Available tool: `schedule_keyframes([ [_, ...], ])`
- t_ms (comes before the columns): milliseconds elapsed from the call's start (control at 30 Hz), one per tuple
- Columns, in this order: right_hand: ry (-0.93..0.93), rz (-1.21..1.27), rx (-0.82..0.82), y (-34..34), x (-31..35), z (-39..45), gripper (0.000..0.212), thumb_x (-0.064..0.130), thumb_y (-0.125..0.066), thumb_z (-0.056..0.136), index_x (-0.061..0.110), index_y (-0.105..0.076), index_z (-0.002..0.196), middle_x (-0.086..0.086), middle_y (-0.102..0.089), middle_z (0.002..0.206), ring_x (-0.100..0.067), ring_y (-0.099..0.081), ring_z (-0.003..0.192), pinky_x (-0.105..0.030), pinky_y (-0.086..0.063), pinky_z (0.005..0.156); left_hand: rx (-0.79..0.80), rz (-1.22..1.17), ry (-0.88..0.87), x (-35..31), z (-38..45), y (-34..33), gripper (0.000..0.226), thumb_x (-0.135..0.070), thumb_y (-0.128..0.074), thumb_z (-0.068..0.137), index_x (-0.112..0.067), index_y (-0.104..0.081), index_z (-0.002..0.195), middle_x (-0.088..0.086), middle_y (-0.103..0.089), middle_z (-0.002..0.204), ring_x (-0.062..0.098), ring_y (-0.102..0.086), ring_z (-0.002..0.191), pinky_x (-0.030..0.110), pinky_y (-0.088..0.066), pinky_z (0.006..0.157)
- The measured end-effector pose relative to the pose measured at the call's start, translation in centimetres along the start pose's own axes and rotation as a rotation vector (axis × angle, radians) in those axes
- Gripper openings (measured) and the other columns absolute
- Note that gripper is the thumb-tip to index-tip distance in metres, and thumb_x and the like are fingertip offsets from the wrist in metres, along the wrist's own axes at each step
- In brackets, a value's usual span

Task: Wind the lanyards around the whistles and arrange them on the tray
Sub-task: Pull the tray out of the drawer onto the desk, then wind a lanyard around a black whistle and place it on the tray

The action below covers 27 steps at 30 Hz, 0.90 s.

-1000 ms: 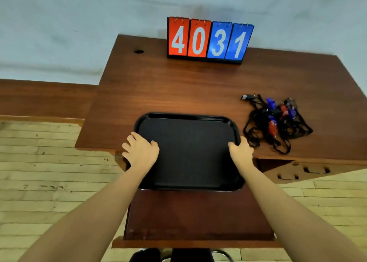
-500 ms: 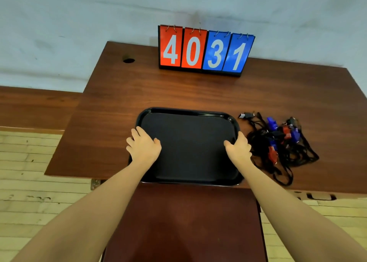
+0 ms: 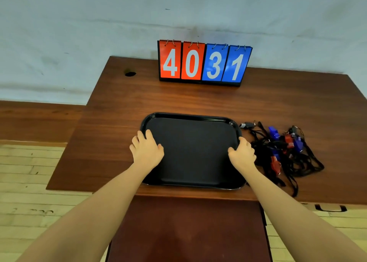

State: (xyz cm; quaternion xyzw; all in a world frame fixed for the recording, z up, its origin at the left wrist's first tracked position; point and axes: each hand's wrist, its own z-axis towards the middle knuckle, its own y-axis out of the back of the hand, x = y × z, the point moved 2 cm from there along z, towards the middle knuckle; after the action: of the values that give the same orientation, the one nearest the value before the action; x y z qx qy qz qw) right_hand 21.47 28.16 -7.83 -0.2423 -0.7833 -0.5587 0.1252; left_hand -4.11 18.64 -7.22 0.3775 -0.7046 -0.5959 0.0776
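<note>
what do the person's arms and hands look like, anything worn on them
Both forearms are bare right up to the bottom edge of the view, with no sleeve showing. The left hand and the right hand wear no gloves, and no watch, bracelet or ring can be seen on the visible sides.

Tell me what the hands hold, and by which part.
Left hand and right hand grip the black rectangular plastic tray by its two side rims.
</note>
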Motion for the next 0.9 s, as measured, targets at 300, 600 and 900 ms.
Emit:
schedule_keyframes([
  [300,0.156,0.107,-0.147,3.4,-1.2,-0.9,0.027,0.011,-0.05,0.088,0.009,-0.058,0.114,-0.012,-0.059,0.117,-0.031,-0.054,0.108,-0.045,-0.043,0.094,-0.039,0.065,-0.339,-6.8,-2.8,-0.4,0.035,-0.026,-0.046,0.092,-0.008,-0.051,0.122,0.009,-0.048,0.127,0.028,-0.04,0.118,0.035,-0.036,0.095],
  [600,0.266,0.159,-0.101,7.2,-4.7,4.4,0.025,0.008,-0.046,0.092,0.009,-0.06,0.112,-0.008,-0.061,0.115,-0.02,-0.059,0.091,-0.029,-0.047,0.081,0.124,-0.03,-0.477,-17.6,-3.1,-4.2,0.026,-0.02,-0.043,0.094,-0.008,-0.055,0.114,0.008,-0.055,0.116,0.025,-0.05,0.107,0.035,-0.042,0.09],
  [900,0.484,-0.134,-0.104,6.8,-4.9,10.8,0.037,0.015,-0.05,0.092,0.018,-0.05,0.128,-0.01,-0.049,0.118,-0.03,-0.043,0.107,-0.035,-0.039,0.088,0.136,-0.059,-0.562,-24.4,0.5,-7.9,0.027,-0.016,-0.045,0.093,-0.009,-0.054,0.118,0.008,-0.055,0.117,0.027,-0.049,0.108,0.04,-0.043,0.092],
])
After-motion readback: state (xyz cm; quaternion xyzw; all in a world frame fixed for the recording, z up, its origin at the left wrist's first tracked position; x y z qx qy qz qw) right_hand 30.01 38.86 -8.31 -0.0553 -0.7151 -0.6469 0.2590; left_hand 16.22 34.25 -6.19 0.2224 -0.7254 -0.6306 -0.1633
